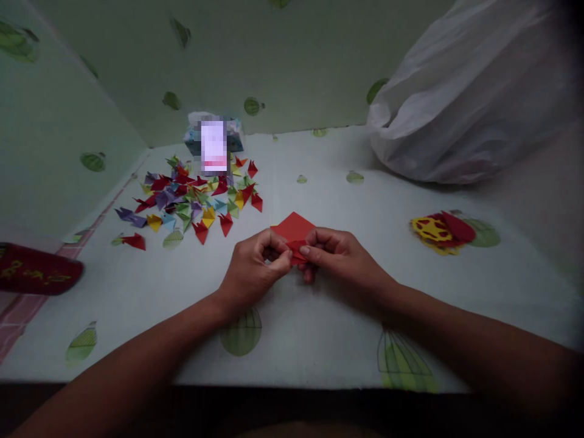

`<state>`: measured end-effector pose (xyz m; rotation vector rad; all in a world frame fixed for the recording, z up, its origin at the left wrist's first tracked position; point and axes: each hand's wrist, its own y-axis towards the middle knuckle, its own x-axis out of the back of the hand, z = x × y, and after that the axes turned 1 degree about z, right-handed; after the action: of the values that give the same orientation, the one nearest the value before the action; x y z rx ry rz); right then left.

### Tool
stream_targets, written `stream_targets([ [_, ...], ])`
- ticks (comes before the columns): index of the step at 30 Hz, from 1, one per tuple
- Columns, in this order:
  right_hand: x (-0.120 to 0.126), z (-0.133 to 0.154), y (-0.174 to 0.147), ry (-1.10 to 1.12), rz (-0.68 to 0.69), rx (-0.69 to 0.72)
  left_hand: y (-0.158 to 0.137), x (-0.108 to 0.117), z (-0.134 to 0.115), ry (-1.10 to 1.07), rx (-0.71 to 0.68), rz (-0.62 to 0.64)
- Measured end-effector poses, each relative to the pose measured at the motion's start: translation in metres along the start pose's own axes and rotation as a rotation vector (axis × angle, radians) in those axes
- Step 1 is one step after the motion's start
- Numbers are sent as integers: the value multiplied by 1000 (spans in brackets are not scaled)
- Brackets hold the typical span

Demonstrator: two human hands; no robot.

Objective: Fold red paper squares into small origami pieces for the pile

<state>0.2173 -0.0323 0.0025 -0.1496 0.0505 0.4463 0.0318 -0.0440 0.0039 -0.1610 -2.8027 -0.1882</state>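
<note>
Between my two hands is a sheet of red origami paper, partly folded, with one flat corner pointing away from me. My left hand pinches the near left part of it between thumb and fingers. On the near right part, my right hand presses its thumb on a small fold, with its fingers curled around and beneath. The fingertips hide much of the near folds. Beyond my left hand lies a spread of small folded paper pieces in red, yellow, green, blue and purple, with pointed tips.
A tissue box stands at the back, with a lit phone, blurred, in front. At the back right sits a big white plastic bag. Yellow and red paper cutouts lie at right. A red cylinder is at the left edge.
</note>
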Motion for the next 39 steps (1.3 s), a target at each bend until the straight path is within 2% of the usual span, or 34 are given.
stream_targets([
  [11, -1, -1, 2, 19, 42, -15, 1, 2, 1, 117, -65, -13],
  [20, 0, 2, 3, 58, 37, -73, 2, 4, -1, -141, 81, 35],
  [25, 2, 3, 1, 95, 35, -58, 4, 5, 0, -202, 44, 43],
  [31, 2, 1, 0, 72, 9, -18, 4, 6, 1, -140, -5, 74],
  [39, 2, 1, 0, -3, 38, 7, 2, 7, -1, -9, -60, 38],
])
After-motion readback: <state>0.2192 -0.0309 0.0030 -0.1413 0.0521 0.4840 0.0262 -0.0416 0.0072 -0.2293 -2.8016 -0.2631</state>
